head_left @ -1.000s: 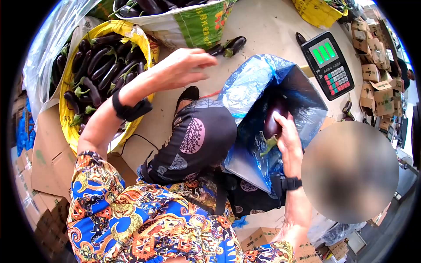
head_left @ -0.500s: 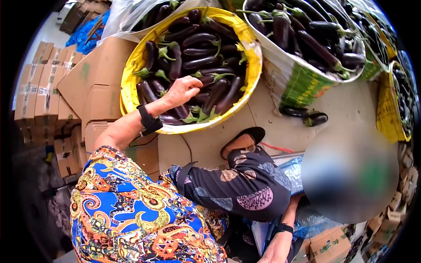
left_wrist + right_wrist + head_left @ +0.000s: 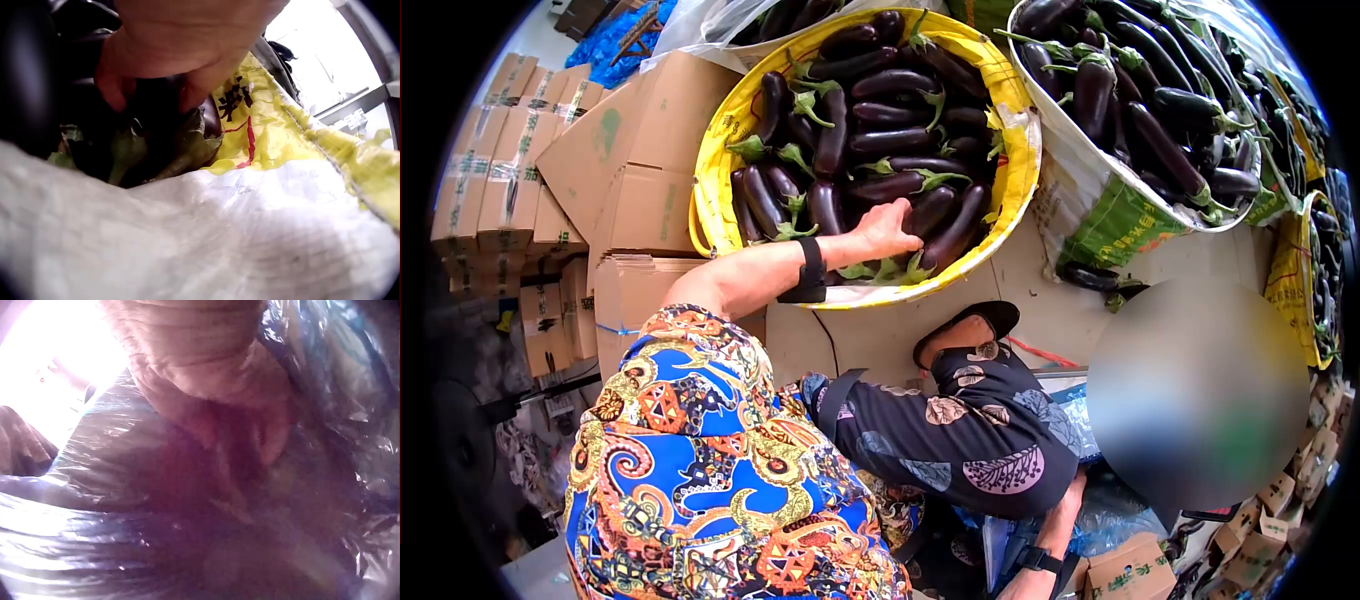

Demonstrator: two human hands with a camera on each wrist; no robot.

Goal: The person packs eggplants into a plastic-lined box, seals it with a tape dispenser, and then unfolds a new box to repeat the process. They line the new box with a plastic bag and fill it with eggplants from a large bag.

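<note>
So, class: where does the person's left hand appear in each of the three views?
Head: left hand at centre, on eggplants by the yellow sack's near rim.
Left wrist: the hand fills the top, fingers curled round an eggplant.
Right wrist: not in it.
Shared landmark: the yellow sack.

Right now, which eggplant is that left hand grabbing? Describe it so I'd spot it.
Find the yellow woven sack of eggplants beside the cardboard boxes. At its near rim, the left hand grips one dark purple eggplant, the only one being held.
</note>
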